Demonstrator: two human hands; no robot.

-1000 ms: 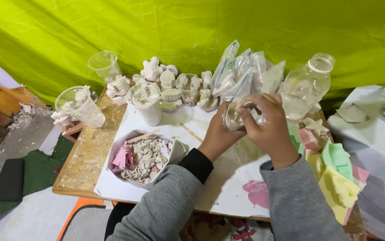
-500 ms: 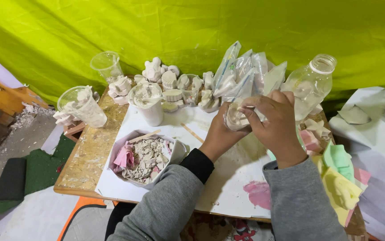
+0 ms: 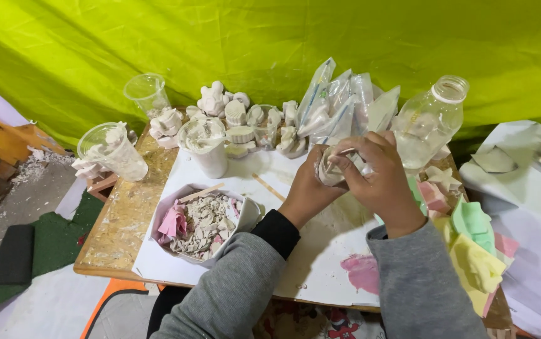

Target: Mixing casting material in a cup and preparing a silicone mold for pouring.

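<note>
My left hand [image 3: 308, 188] and my right hand [image 3: 380, 182] meet above a small wooden table [image 3: 120, 226], both closed around a small white plaster-caked cup [image 3: 331, 168]. The left hand cups it from below and the left side. Fingers of the right hand wrap over its top and rim. Most of the cup is hidden by my fingers. Under the hands lies a white sheet [image 3: 320, 263] with a pink stain.
A white bowl [image 3: 245, 216] of broken plaster pieces with a wooden stick sits front left. Plaster figurines [image 3: 220, 100], plastic cups [image 3: 113, 150], plastic bags [image 3: 339, 100] and a glass bottle [image 3: 430, 122] line the back. Coloured foam moulds [image 3: 471, 232] lie at the right edge.
Both hands have stayed together on the cup, turning it slightly; the right fingers now cover more of its top.
</note>
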